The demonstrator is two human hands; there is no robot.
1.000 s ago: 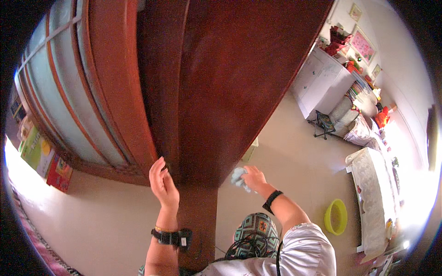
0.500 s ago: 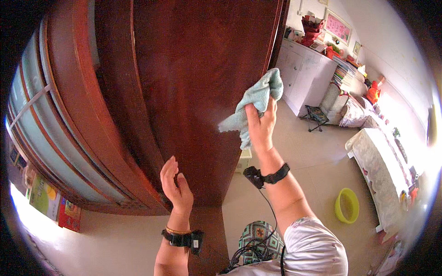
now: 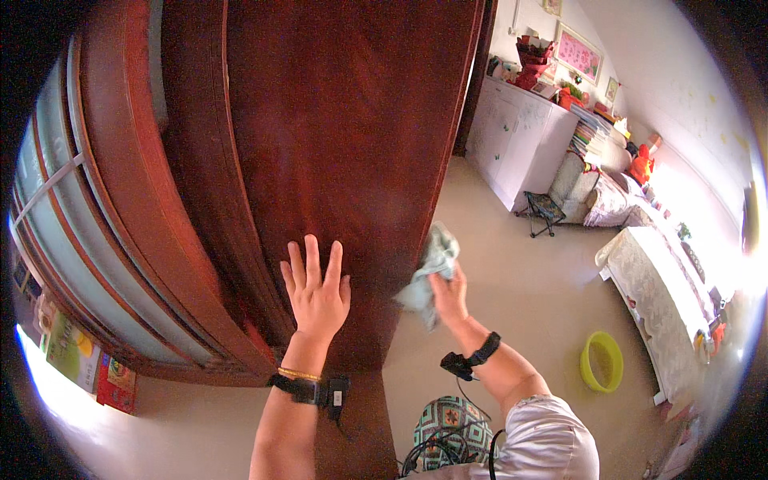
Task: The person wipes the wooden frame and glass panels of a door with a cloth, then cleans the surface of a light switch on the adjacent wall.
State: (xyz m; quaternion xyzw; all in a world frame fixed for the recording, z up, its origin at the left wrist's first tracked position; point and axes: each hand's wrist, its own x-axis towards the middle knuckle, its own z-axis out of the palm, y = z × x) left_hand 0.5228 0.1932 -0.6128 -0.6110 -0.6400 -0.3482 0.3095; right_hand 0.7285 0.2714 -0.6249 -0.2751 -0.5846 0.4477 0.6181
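Note:
A dark red-brown wooden door [image 3: 344, 120] fills the middle of the view. Fingers spread, my left hand [image 3: 317, 290] lies against its lower part, or just in front of it, and holds nothing. A pale blue-green cloth [image 3: 436, 268], smeared by motion, is bunched in my right hand [image 3: 450, 294] at the door's right edge. Part of the cloth overlaps the door face; the rest hangs past the edge. My right fingers wrap round the cloth and are partly hidden by it. Each wrist wears a black strap with a small box.
Glass panes in wooden frames [image 3: 60, 184] stand on the left, with colourful boxes [image 3: 118, 384] below. To the right are a white cabinet [image 3: 520, 136], a folding stool [image 3: 544, 210], a lace-covered table [image 3: 656, 296] and a yellow-green basin [image 3: 600, 362] on the floor. Dark cables [image 3: 428, 444] lie near my lap.
My right hand has moved down along the door's edge with the cloth. My left hand has risen slightly and spread its fingers toward the door.

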